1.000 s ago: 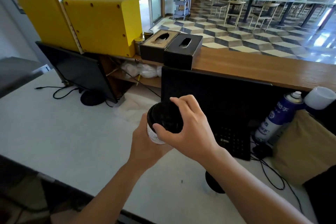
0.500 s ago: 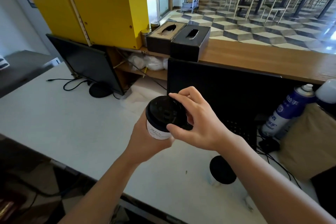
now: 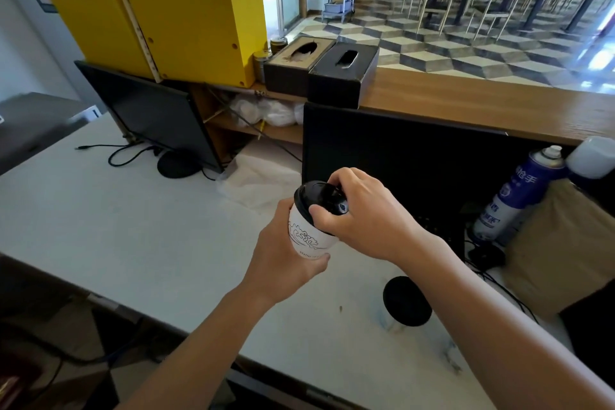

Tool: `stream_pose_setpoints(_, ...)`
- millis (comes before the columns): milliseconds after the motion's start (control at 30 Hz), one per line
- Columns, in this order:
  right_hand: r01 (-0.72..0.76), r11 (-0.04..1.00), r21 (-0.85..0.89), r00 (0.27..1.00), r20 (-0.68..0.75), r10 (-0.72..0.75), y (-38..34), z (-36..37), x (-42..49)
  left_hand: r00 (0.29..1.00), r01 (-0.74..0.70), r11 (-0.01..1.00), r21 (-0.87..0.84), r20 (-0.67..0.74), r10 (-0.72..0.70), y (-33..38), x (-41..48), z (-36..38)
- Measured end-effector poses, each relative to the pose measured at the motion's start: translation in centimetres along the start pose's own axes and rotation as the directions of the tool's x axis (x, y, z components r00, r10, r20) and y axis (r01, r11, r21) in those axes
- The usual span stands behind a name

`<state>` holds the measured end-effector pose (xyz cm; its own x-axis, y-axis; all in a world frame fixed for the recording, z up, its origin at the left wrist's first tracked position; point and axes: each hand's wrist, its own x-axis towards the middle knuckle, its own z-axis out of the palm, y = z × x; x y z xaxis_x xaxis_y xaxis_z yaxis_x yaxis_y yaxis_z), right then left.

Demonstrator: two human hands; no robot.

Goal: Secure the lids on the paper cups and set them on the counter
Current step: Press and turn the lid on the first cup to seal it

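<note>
Lid (image 3: 320,199) and paper cup (image 3: 304,236) sit together between the two hands, held in the air above the white surface (image 3: 133,236). The left hand (image 3: 283,263) wraps the cup's wall from below and behind, its fingers (image 3: 321,258) curled shut around the lower part of the printed sleeve. The right hand (image 3: 362,213) comes over the top from the right; its fingers (image 3: 336,178) are clamped on the black lid, thumb on the near rim and the others arched over the far rim. The lid lies directly under the right fingertips and directly above the left ones, so the cup's long axis runs between the two grips, tilted slightly with the top leaning away to the left. Whether the lid's rim is seated all the way round I cannot tell; the side under the right palm is hidden.

The coming move, as I judge it, is a press along that axis, right fingers pushing down against the left hand's hold. A second lidded cup (image 3: 406,303) stands on the surface below the right wrist, nearer the right hand. The dark monitor (image 3: 399,150) stands just beyond the fingers.
</note>
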<state>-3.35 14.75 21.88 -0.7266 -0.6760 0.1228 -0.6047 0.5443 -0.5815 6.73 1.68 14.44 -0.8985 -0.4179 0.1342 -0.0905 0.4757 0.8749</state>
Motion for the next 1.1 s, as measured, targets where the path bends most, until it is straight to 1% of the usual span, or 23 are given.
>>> stream_pose_setpoints(100,-0.037,0.999,-0.013,0.999,-0.025,0.037,-0.2,0.5,-0.2,0.999,0.006,1.0,0.021,-0.036,-0.005,-0.3,-0.3,0.6)
stream_pose_setpoints(267,-0.089,0.994,0.057,0.992,-0.088,0.094,-0.6,1.4,-0.2,0.989,0.002,0.998,0.069,-0.146,0.008,-0.4,-0.4,1.2)
stream_pose_setpoints(333,-0.091,0.994,0.058,0.992,-0.085,0.096,-0.8,1.7,-0.2,0.985,0.0,0.998,0.068,-0.17,0.012,-0.6,-0.6,1.3)
stream_pose_setpoints(400,-0.083,0.996,0.045,0.994,-0.067,0.086,-0.8,1.8,-0.3,0.987,-0.003,0.998,0.065,-0.163,0.014,-0.9,-0.7,1.3)
stream_pose_setpoints(500,-0.073,0.997,0.019,0.997,-0.037,0.073,-0.7,1.7,-0.4,0.994,0.012,1.0,0.022,-0.108,-0.01,-1.5,-0.7,1.1)
stream_pose_setpoints(667,0.01,1.0,0.0,0.999,0.031,-0.01,-0.5,1.4,-0.4,0.999,0.033,0.998,-0.045,-0.01,-0.033,-2.3,-0.7,1.0)
stream_pose_setpoints(733,0.024,1.0,0.009,1.0,0.007,-0.024,-0.5,1.6,-0.6,0.999,0.021,0.998,-0.058,-0.024,-0.023,-2.3,-0.7,1.1)
stream_pose_setpoints(800,0.008,1.0,0.012,0.999,-0.045,-0.007,-0.5,2.0,-0.8,0.998,-0.005,0.999,-0.048,-0.067,0.002,-2.1,-0.7,1.4)
stream_pose_setpoints(900,-0.023,1.0,0.012,0.995,-0.095,0.024,-0.3,2.8,-1.1,0.991,-0.008,0.999,-0.05,-0.134,0.001,-2.1,-0.8,2.1)
stream_pose_setpoints(967,-0.035,0.999,0.04,0.996,-0.086,0.038,0.0,3.0,-1.2,0.989,-0.008,0.998,-0.064,-0.15,-0.001,-2.4,-0.8,2.4)
stream_pose_setpoints(1033,-0.041,0.993,0.107,0.998,-0.039,0.046,0.6,3.0,-1.1,0.988,-0.006,0.994,-0.105,-0.152,-0.01,-2.7,-0.8,2.5)
stream_pose_setpoints(1067,-0.06,0.981,0.185,0.998,-0.021,0.065,1.0,3.0,-1.0,0.988,0.004,0.992,-0.128,-0.15,-0.023,-2.8,-0.8,2.4)
stream_pose_setpoints(1100,-0.09,0.949,0.301,0.995,-0.013,0.099,1.4,3.0,-1.0,0.989,0.022,0.989,-0.145,-0.14,-0.043,-2.9,-0.7,2.3)
